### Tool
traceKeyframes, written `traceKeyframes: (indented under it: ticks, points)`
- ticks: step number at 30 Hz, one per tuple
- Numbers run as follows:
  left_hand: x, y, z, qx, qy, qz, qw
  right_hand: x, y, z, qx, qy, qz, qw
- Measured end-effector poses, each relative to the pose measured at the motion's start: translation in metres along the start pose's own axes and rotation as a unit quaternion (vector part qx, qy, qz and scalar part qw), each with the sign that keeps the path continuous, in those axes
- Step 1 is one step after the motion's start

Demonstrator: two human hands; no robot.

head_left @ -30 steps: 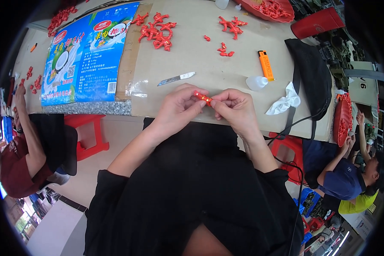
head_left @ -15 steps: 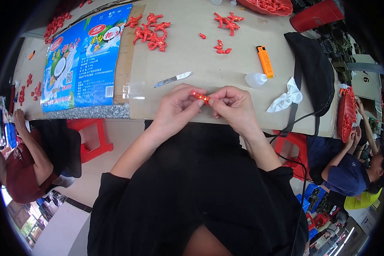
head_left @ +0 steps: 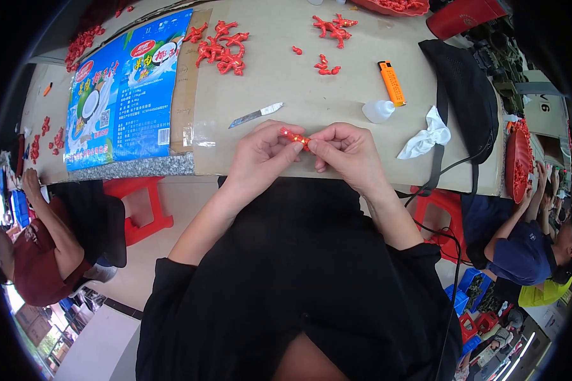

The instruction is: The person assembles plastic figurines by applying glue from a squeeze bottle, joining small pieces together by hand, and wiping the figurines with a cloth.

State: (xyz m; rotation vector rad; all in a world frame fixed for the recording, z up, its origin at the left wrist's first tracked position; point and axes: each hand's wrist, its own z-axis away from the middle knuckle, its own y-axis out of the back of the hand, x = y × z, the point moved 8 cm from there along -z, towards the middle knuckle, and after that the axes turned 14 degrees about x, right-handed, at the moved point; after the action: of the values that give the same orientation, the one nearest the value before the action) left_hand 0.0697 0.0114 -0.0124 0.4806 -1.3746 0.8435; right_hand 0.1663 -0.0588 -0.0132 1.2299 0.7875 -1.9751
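Note:
Close to the table's near edge, a small red glossy figure piece with gold marks (head_left: 292, 135) is held between both hands. My left hand (head_left: 259, 155) pinches its left part with thumb and fingers. At its right end, the thumb and fingertips of my right hand (head_left: 351, 154) close on the piece and partly cover it. Just beyond my left hand lies a craft knife blade (head_left: 255, 115). Farther out are loose small red pieces (head_left: 327, 66) and a cluster of red figures (head_left: 222, 49).
Right of my hands are a small white squeeze bottle (head_left: 378, 111), an orange lighter (head_left: 393, 82), a crumpled white tissue (head_left: 426, 134) and a black bag (head_left: 461, 95) with straps and a cable. A blue printed cardboard sheet (head_left: 130, 95) covers the left. Co-workers sit on both sides.
The red piece has tilted slightly, and more of its left end shows above my left thumb. Both hands keep hold of it in nearly the same place. The view has shifted slightly.

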Motion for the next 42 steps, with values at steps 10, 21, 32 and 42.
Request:
traceKeyframes:
  ticks: [10,21,32,42]
  points:
    - [0.0017,0.0006,0.0016,0.028,-0.032,-0.023,0.999,0.0028,-0.0012,-0.0003,0.016,0.013,0.021,1.0]
    - [0.0031,0.0004,0.0029,0.031,-0.04,-0.033,0.998,0.0045,-0.0014,0.0012,0.029,0.015,0.028,0.999]
    - [0.0014,0.0006,0.0036,0.038,-0.054,-0.043,0.997,0.0056,-0.0014,0.0019,0.023,0.027,0.022,0.999]
    - [0.0034,0.0004,0.0026,0.038,-0.068,-0.06,0.995,0.0057,-0.0014,0.0016,0.02,0.027,0.016,0.999]
